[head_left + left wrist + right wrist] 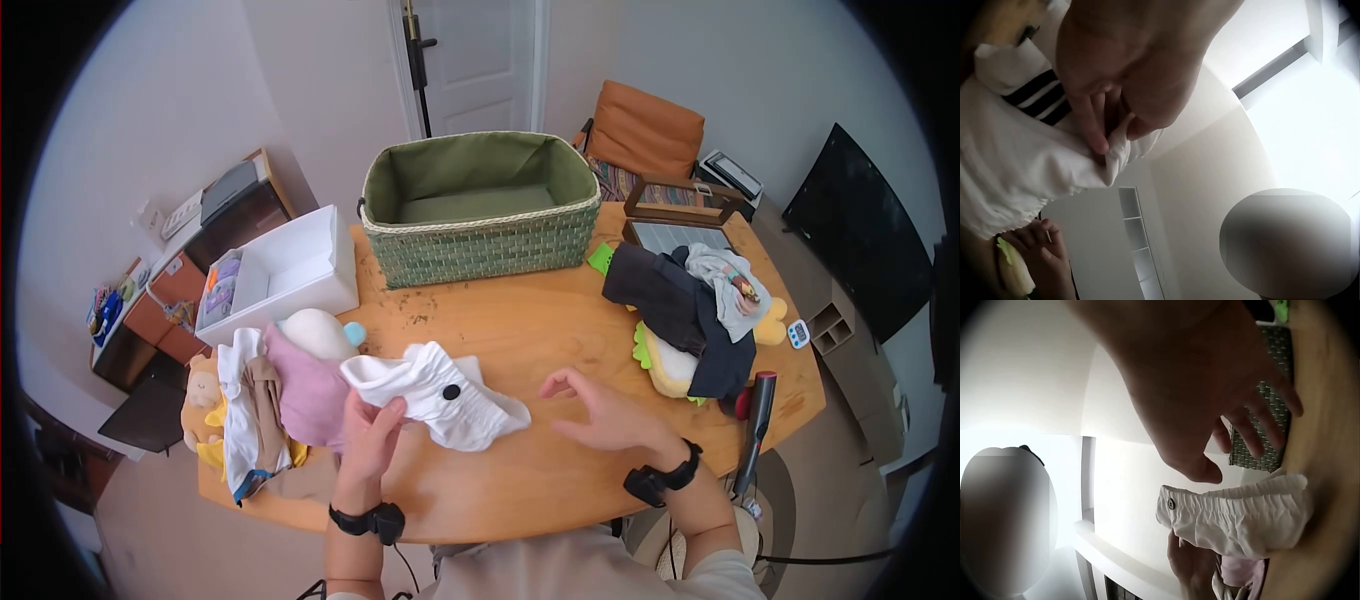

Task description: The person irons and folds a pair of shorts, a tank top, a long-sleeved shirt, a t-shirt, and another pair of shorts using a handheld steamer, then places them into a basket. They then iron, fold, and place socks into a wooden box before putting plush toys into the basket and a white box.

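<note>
A white garment (470, 415) with a gathered elastic edge and a dark round button (452, 392) is held over the near part of the wooden table (540, 480). My left hand (370, 435) pinches its left end between thumb and fingers. Black stripes (1038, 97) show on the cloth in the left wrist view. To the right of the garment, my right hand (615, 415) hovers with fingers spread and loosely bent, apart from the cloth. The right wrist view shows the gathered edge below that hand's fingers (1263, 425).
A green woven basket (490, 252) stands at the back, beside a white box (300, 312). Plush toys and clothes, including a pink cloth (305, 385), lie at left. Dark clothes (675, 295) and a sandwich-like plush (668, 370) are at right, near a black-and-red handheld tool (758, 430).
</note>
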### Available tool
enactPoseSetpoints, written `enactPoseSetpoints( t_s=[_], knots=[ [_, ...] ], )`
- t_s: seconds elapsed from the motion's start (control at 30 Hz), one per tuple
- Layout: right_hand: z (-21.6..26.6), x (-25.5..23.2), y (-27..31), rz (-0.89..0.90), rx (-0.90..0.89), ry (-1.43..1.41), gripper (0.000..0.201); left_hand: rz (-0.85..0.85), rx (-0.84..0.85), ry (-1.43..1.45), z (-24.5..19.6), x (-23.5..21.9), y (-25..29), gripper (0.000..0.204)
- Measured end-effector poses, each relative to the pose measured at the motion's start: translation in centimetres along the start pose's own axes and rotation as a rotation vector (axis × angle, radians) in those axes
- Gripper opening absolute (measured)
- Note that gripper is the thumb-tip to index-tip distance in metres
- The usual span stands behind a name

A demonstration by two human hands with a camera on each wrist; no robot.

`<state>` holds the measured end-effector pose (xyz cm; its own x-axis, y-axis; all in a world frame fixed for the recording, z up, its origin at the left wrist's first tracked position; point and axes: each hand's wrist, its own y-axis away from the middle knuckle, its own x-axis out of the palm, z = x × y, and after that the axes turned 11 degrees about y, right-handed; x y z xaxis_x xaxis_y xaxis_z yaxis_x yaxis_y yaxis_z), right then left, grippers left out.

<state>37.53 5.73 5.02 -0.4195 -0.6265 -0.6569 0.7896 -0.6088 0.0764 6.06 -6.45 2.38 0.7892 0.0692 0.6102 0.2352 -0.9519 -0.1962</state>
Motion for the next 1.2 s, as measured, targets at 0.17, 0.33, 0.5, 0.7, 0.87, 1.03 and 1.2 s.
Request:
enactPoseSetpoints(
  t_s=[0.17,0.33,0.5,0.7,0.87,1.03,1.2],
  knots=[
    [-0.4,4.3,-1.3,-0.281,-0.285,0.432,0.057,0.019,-0.106,-0.110,-0.7,1.1,2.0,0.058],
    [1.3,3.9,-6.0,-0.043,-0.184,0.224,0.053,-0.010,0.052,-0.009,1.4,2.7,3.7,0.057],
    [2.6,-3.1,-3.6,-0.194,-0.191,-0.094,0.033,0.050,0.121,0.137,-2.7,1.2,5.8,0.044],
    [1.8,-6.4,-0.5,0.187,-0.369,-0.034,0.021,0.864,-0.032,0.243,-5.2,-0.5,3.7,0.022],
    [3.6,-4.6,-1.9,0.060,-0.602,-0.098,0.020,0.573,0.080,-0.899,-3.3,7.7,-1.4,0.056],
    [4.7,-7.8,-1.0,0.130,-0.658,-0.198,0.017,0.831,0.006,-0.952,-1.4,9.6,-4.5,0.052],
    [3.0,-10.9,0.8,0.086,-0.531,-0.394,0.013,1.003,-0.706,-1.078,-4.0,10.6,-4.8,0.020]
  ],
)
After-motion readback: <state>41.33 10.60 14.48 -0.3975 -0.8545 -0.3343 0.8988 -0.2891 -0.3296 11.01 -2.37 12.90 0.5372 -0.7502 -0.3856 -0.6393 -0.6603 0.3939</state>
